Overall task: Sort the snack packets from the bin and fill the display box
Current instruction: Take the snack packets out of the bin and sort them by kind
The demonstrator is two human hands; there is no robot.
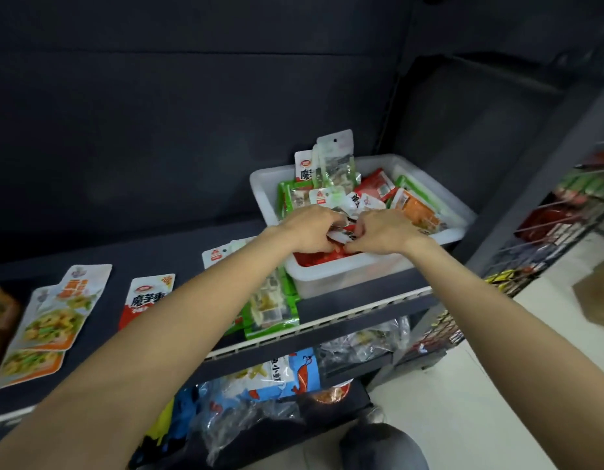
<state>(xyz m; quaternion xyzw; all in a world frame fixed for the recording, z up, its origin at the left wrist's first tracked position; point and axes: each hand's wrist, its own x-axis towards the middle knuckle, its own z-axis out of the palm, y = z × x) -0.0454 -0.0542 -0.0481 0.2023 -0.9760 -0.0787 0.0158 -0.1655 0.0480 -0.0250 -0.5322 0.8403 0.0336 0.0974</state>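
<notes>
A white plastic bin (348,274) stands on the dark shelf, piled with red, green, orange and white snack packets. Both hands reach into its near half. My left hand (310,228) and my right hand (383,232) pinch the same small white and black packets (343,234) between them, over red packets at the bin's front. Two tall packets (334,161) stand upright at the bin's back left. On the shelf to the left lie sorted packets: green ones (273,310) beside the bin, a red and white one (146,300), and orange ones (53,320).
The shelf's pale front rail (327,320) runs under my arms. Below it, a lower shelf holds blue and clear bags (287,371). A wire rack with more goods (544,232) stands at the right, over a pale floor.
</notes>
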